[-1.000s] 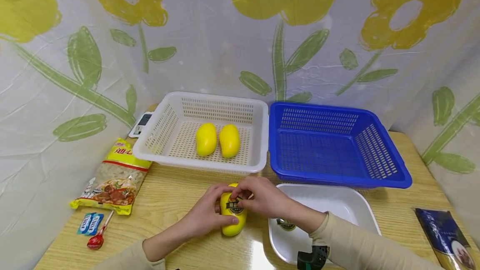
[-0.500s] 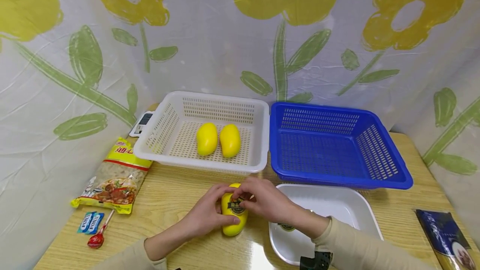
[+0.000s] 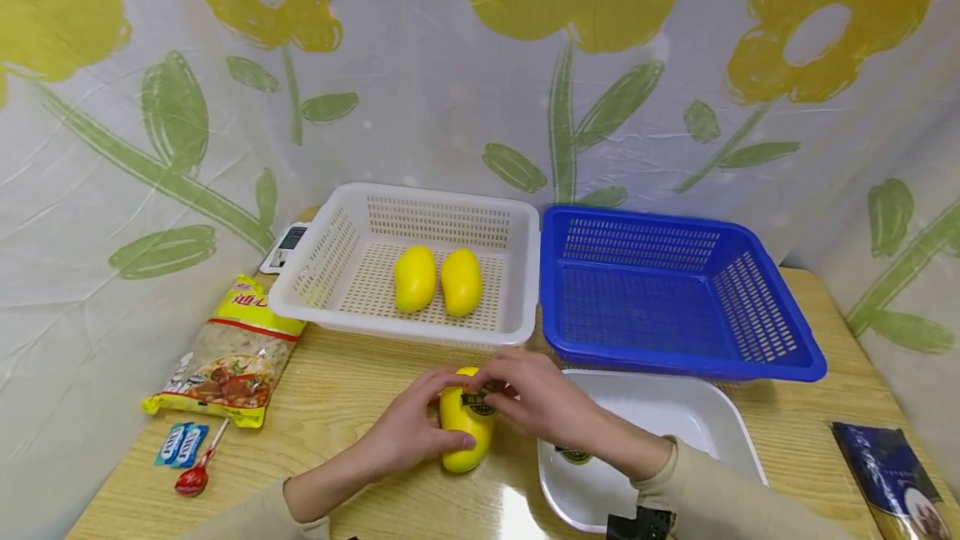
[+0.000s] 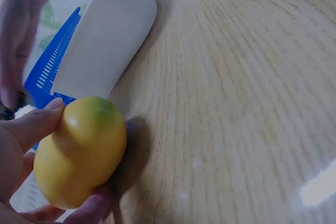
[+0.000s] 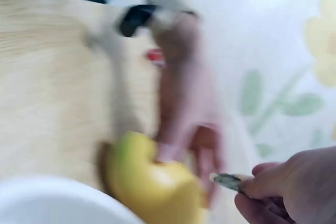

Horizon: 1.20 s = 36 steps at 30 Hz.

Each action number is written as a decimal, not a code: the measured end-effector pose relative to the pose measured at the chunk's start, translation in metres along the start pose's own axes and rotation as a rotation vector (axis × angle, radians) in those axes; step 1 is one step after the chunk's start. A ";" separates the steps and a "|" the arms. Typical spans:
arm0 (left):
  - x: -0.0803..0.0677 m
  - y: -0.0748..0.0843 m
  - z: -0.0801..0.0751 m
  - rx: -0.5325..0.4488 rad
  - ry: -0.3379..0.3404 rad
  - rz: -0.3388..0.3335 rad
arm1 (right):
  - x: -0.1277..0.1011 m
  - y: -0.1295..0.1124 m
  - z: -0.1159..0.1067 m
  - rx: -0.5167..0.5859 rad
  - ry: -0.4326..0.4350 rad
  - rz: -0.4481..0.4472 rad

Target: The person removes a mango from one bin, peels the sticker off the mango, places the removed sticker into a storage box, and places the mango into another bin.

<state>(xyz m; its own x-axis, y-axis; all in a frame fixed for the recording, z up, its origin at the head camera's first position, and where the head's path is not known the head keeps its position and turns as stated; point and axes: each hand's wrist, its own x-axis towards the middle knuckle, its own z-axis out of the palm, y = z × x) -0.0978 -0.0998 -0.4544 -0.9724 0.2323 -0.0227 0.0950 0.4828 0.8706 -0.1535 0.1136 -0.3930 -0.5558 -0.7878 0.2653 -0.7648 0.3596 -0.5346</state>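
Flowered sheeting in yellow and green hung behind a pale wooden tabletop (image 3: pixel 352 407). From the head view, a white basket (image 3: pixel 330 261) held two yellow mangoes (image 3: pixel 438 280), with a blue basket (image 3: pixel 675 298) just beside it and a white tray (image 3: pixel 675 415) in front. A snack bag (image 3: pixel 228 357), small blue packets (image 3: pixel 180 444) and a red lollipop (image 3: pixel 193 477) lay at the left edge, a dark packet (image 3: pixel 888 473) at the right. Between the tray and the snack bag, the left hand (image 3: pixel 408 432) curled around a mango (image 3: pixel 463 432) standing on the tabletop, while the right hand (image 3: pixel 528 398) pinched a sticker (image 3: pixel 478 400) at its upper part.

At the left wrist, thumb and fingers (image 4: pixel 31 127) closed around the mango (image 4: pixel 81 150), the tray (image 4: pixel 105 35) lying beyond.

At the right wrist, the view was blurred; fingertips (image 5: pixel 262 184) pinched the sticker (image 5: pixel 228 181) just off the mango (image 5: pixel 152 182).
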 end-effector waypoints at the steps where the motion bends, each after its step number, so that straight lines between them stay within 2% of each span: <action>1: 0.000 0.000 0.000 -0.001 0.001 -0.002 | -0.001 0.000 -0.006 0.023 0.012 0.015; 7: 0.000 0.001 0.000 -0.017 -0.025 -0.010 | -0.024 0.011 -0.042 0.231 0.016 0.147; 10: 0.000 0.002 -0.001 -0.027 -0.044 -0.032 | -0.042 0.020 -0.053 0.280 0.045 0.189; 16: -0.003 0.000 -0.002 -0.025 -0.051 -0.060 | -0.078 0.038 -0.069 0.315 0.129 0.272; 21: -0.001 0.001 -0.001 -0.034 -0.064 -0.048 | -0.108 0.049 -0.078 0.323 0.147 0.330; 29: -0.001 0.003 -0.001 -0.062 -0.081 -0.054 | -0.145 0.062 -0.088 0.331 0.066 0.385; 32: -0.001 0.004 -0.001 -0.083 -0.083 -0.052 | -0.157 0.067 -0.092 0.356 0.038 0.438; 36: 0.000 0.005 -0.002 -0.090 -0.077 -0.047 | -0.171 0.074 -0.094 0.379 0.042 0.502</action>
<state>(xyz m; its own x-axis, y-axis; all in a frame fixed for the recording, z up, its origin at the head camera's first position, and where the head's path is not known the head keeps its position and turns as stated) -0.0973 -0.0992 -0.4492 -0.9556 0.2775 -0.0991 0.0271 0.4177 0.9082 -0.1456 0.3223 -0.4024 -0.8353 -0.5460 -0.0649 -0.2429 0.4724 -0.8473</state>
